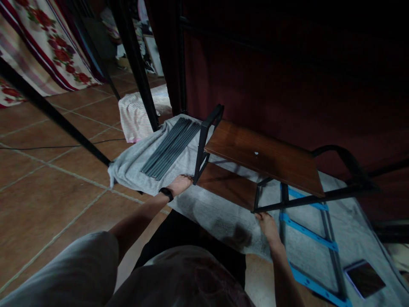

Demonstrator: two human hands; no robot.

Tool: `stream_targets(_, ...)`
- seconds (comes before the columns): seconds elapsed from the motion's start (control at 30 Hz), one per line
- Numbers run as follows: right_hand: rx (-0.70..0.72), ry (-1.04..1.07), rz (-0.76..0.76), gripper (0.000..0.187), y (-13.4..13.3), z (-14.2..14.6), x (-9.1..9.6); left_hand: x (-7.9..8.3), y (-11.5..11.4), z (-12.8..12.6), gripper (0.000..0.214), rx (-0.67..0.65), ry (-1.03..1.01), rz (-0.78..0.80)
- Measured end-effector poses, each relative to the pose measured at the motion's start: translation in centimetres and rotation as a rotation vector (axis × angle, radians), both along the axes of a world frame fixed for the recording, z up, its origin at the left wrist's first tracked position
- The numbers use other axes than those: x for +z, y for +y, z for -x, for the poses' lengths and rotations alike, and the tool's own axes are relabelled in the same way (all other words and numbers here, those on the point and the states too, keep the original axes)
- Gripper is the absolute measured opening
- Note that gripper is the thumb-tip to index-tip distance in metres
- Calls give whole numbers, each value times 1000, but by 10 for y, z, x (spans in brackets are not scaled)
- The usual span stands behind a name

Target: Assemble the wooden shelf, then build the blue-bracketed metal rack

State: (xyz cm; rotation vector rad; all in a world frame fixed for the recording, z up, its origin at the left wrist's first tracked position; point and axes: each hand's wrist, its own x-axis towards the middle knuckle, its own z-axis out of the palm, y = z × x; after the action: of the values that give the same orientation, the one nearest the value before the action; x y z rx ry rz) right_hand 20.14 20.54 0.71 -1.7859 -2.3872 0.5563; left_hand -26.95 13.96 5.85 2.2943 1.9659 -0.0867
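Shelf (262, 155): two brown boards in a black frame, standing centre on a grey cloth (217, 217).
Left hand (180, 184): at the near-left foot, fingers together against it; clasp cannot be told.
Right hand (267, 225): at the near-right leg's base, fingertips lost in shadow.
Handling, by judgement: hold low at both legs and keep the frame level.
Rods (171, 147): bundled, far left on the cloth.
Lower board mostly shadowed.
Taped frame (306, 232): cut off at right.

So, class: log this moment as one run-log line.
left hand: at shelf frame foot | right hand: at frame's lower corner | frame on grey blanket | grip: unclear
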Motion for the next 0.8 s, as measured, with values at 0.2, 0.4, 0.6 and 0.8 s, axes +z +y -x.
stream_targets(0.2,12,-36,3,27,3,2,13,2,0,1,28,18,-48,6)
stream_targets(0.4,37,-87,24,28,6,3,20,-1,1,1,30,10,-25,14)
stream_targets(0.6,24,-24,40,25,8,0,21,3,-1,1,33,-4,-34,5)
stream_targets(0.8,34,1,65,25,11,1,22,3,2,2,30,23,-65,15)
